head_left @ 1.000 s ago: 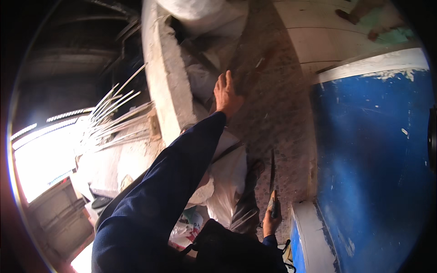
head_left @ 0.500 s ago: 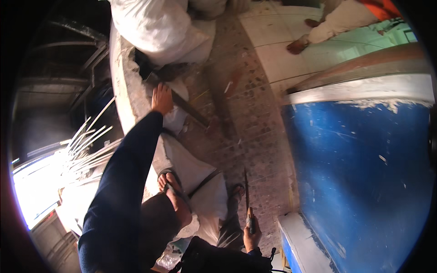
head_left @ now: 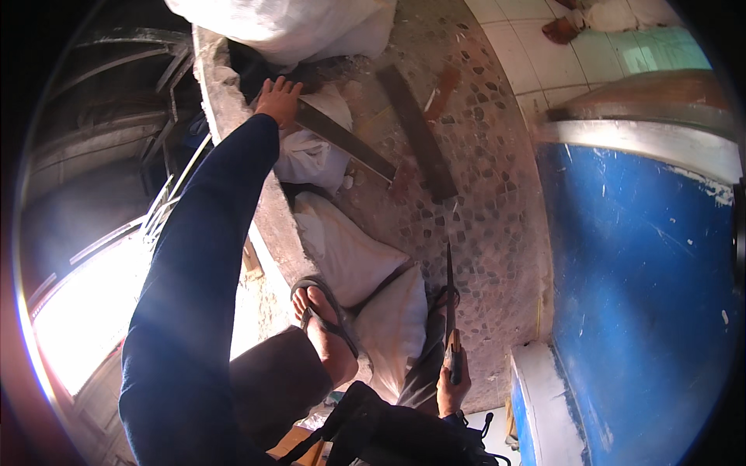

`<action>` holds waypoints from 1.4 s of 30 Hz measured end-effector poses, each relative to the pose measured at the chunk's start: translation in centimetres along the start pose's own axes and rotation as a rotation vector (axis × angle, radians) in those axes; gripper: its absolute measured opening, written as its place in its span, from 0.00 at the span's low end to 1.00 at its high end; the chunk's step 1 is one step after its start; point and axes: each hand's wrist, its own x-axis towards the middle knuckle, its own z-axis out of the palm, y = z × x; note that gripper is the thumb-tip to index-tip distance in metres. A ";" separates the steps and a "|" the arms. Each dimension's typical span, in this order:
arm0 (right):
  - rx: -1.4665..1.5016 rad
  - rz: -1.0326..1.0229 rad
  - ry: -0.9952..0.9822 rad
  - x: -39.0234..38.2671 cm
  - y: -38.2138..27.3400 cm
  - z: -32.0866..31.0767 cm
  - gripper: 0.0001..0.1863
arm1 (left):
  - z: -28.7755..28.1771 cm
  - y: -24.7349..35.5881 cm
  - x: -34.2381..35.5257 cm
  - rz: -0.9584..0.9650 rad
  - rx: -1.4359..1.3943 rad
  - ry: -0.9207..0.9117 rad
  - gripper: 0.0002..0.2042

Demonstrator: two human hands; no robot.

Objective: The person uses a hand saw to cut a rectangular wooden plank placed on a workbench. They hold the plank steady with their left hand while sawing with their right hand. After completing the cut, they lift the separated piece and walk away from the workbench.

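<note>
My left hand (head_left: 280, 101) lies with its fingers spread at the upper end of a dark wooden plank (head_left: 350, 146), beside a rough concrete ledge (head_left: 225, 85). The plank slants down from the hand to the right; what lies under the palm is hidden. Low in the view, my right hand (head_left: 453, 388) is closed round the handle of a hand saw (head_left: 450, 299). Its narrow dark blade points away from me, seen almost edge-on, and touches nothing that I can make out. A second dark plank (head_left: 420, 136) lies on the pebbled floor.
Stuffed white sacks (head_left: 342, 248) lie along the ledge, and a large one (head_left: 303, 27) stands at the top. My sandalled foot (head_left: 322, 318) is on the ledge. A blue panel (head_left: 637, 287) fills the right. Another person's foot (head_left: 561, 31) shows at upper right.
My view has shifted, so the planks and pebbled floor show more clearly. My left hand remains at the plank's end, and the saw remains in my right hand.
</note>
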 end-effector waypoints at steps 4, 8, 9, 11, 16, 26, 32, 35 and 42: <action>0.011 0.025 0.011 0.2 0.1 0.3 0.34 | 1.6 1.0 0.9 0.028 -0.007 -0.009 0.42; 0.028 -0.001 0.008 1.3 -0.4 0.8 0.35 | 4.6 0.0 1.6 0.023 0.091 0.159 0.31; 0.032 -0.014 -0.006 1.7 -0.4 1.1 0.35 | 5.5 -0.9 1.3 0.005 0.145 0.208 0.25; 0.041 0.008 -0.004 1.9 -0.3 1.0 0.36 | 4.8 -0.6 0.7 0.018 0.149 0.164 0.26; 0.184 0.121 0.050 2.0 -2.8 0.5 0.37 | -5.2 2.7 -1.0 0.235 0.117 0.122 0.26; 0.278 -0.023 -0.053 -0.3 -13.6 -3.3 0.36 | -11.0 -1.9 -26.4 0.038 -0.465 0.309 0.29; 0.086 -0.472 -0.255 -1.0 -18.8 -5.2 0.39 | 1.0 1.0 -41.1 -0.167 -0.790 0.321 0.33; -0.005 -0.537 -0.409 -1.3 -20.7 -4.4 0.39 | 4.9 4.4 -42.8 -0.286 -0.796 0.356 0.33; -0.080 -0.636 -0.581 -2.6 -21.6 0.5 0.35 | 7.0 9.0 -43.2 -0.478 -0.666 0.275 0.34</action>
